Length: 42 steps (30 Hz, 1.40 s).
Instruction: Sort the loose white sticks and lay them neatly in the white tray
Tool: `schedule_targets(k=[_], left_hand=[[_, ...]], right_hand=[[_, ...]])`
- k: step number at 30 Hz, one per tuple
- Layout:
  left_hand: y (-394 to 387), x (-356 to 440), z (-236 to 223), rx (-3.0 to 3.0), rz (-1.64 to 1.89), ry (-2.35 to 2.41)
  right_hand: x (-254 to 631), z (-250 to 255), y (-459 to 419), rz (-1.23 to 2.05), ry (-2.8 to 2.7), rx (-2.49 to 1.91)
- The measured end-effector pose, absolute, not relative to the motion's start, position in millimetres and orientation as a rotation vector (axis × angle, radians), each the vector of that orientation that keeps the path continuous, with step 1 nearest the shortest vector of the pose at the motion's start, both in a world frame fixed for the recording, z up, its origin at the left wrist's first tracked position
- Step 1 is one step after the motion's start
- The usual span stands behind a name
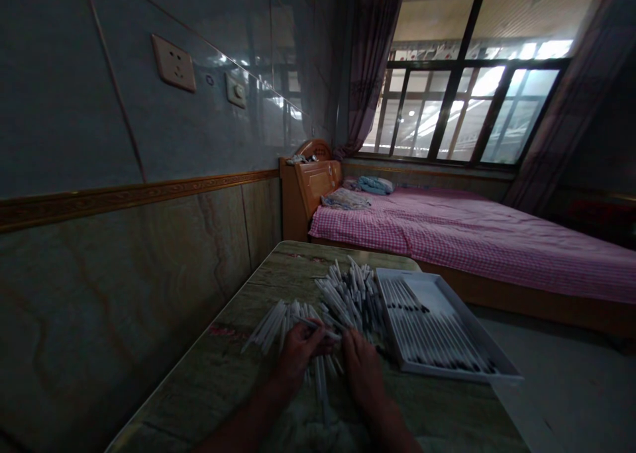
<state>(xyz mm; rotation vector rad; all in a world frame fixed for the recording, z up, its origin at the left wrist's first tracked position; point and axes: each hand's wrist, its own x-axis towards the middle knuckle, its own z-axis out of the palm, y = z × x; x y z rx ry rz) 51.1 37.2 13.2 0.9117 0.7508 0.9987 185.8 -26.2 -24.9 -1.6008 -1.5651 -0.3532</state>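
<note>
A loose heap of white pen-like tubes (350, 297) with dark tips lies on the marble-patterned tabletop (223, 380), and a second, smaller heap (268, 324) spreads to its left. My left hand (298, 355) is shut on one white tube (318, 328), which sticks out to the right from my fingers. My right hand (364, 377) rests on the loose tubes just right of it; whether it grips any is hidden. To the right, a shallow white tray (437, 324) holds many tubes in neat parallel rows.
The table's far corner meets a tiled wall with a wall socket (173, 62) at the left. A bed with a pink checked sheet (462, 241) stands beyond the table, under a barred window (472, 75). Grey floor (561, 373) shows to the right.
</note>
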Motion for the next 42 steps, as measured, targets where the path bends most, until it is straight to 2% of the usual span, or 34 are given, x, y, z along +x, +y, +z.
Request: schedule_targets(k=[4,9,17,23,28,33,39,42], left_hand=[[36,51,15,0.924,1.005,0.772],[35,51,18,0.911,1.017,0.796],[34,51,20,0.936,1.019,0.807],[36,52,17,0.974,0.975,0.787],[36,52,16,0.976,1.011,0.825],[34,50,19,1.013,0.973,0.815],[38,48,20,1.124,0.963,0.791],[40,48,19,1.258,1.005,0.798]], right_hand=[[191,-30,-26,-0.457,-1.685,-1.572],[186,-24,-27,-0.253,-1.594,-1.647],[189,-26,-27,-0.190,-1.605,-1.673],[192,-34,-25,-0.319,-1.645,-1.642],[186,-29,-26,-0.152,-1.587,-1.691],[182,-29,-25,-0.150,-1.572,-1.553],[180,-17,-24,0.361,-1.320,-1.489],[176,-7,-24,0.514,-1.247,-1.448]])
